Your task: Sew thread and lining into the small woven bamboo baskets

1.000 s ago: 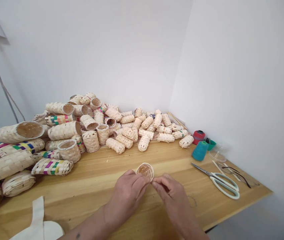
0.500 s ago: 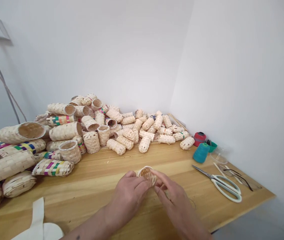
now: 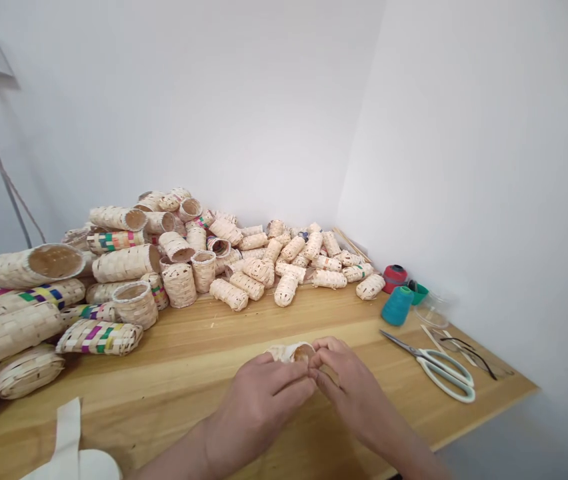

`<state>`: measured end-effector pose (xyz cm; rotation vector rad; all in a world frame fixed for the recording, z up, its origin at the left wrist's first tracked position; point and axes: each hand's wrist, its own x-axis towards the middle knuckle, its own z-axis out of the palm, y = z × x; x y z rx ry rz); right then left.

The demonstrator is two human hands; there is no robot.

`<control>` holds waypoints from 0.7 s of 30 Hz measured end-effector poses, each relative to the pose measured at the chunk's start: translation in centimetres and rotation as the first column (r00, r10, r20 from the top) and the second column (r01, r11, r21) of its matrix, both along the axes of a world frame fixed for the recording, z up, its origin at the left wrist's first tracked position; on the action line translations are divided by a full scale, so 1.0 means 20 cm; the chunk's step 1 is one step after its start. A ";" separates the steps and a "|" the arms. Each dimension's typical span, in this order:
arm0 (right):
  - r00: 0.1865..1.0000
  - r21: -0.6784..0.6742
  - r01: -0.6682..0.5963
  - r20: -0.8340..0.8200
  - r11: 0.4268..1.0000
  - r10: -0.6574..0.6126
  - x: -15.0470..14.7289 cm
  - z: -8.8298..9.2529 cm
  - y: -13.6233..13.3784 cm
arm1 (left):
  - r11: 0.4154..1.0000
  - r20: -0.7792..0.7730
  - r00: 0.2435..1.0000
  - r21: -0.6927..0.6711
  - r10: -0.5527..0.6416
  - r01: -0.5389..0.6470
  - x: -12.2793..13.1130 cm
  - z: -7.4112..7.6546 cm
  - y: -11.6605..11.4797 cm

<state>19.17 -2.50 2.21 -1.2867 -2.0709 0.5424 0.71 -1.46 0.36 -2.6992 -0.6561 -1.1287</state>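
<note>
Pinching a small woven bamboo tube [image 3: 289,352] between them, the left hand [image 3: 257,417] and right hand [image 3: 359,387] come together near the front edge of a pale wooden table [image 3: 189,333], closed on the piece rather than apart. The tube lies on its side, its round open end showing a warm brown interior just beside the right hand's fingertips [image 3: 325,347]. The fingers cover much of it, and whether it touches the wood or is held just clear cannot be told. The grip looks well suited to fine work: each hand braces the other, the forearms reach in low, and the pressure seems to sit in the fingertips, which suits thin strips that a hard squeeze could crack or spring loose. Beyond the hands, a heap of woven bamboo tubes [image 3: 229,295] fills the back corner, with colour-banded woven sleeves [image 3: 99,337] to the left. White-handled scissors [image 3: 444,373], a teal thread cone [image 3: 397,305] and a red spool [image 3: 395,277] sit to the right, and a white cloth strap [image 3: 68,433] lies at the near left.
</note>
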 end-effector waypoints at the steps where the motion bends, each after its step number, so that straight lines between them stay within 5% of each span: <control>1: 1.000 -0.014 -0.001 -0.027 1.000 0.001 0.01 0.00 0.00 | 1.000 0.054 0.999 0.004 -0.003 0.003 -0.01 0.01 0.00; 4: 0.995 -0.080 -0.027 -0.096 0.996 0.019 0.03 -0.01 0.00 | 0.999 0.151 0.987 -0.032 0.048 -0.043 -0.03 0.02 0.01; 11: 0.975 -0.165 -0.102 -0.214 0.981 0.066 0.02 0.00 -0.03 | 0.941 0.027 0.999 -0.335 -0.030 0.037 -0.03 -0.03 0.05; 16: 0.953 -0.130 -0.017 -0.301 0.991 -0.023 -0.01 -0.02 -0.01 | 0.897 0.057 0.994 -0.428 -0.092 0.108 -0.02 -0.01 0.02; 19: 0.843 -0.200 0.048 -0.517 0.979 -0.147 0.00 -0.01 0.04 | 0.864 0.081 0.982 -0.469 -0.169 0.187 -0.01 0.02 0.01; 21: 0.649 -0.323 -0.047 -0.729 0.945 -0.218 0.02 0.02 0.07 | 0.814 0.155 0.969 -0.527 -0.192 0.245 -0.01 0.02 0.01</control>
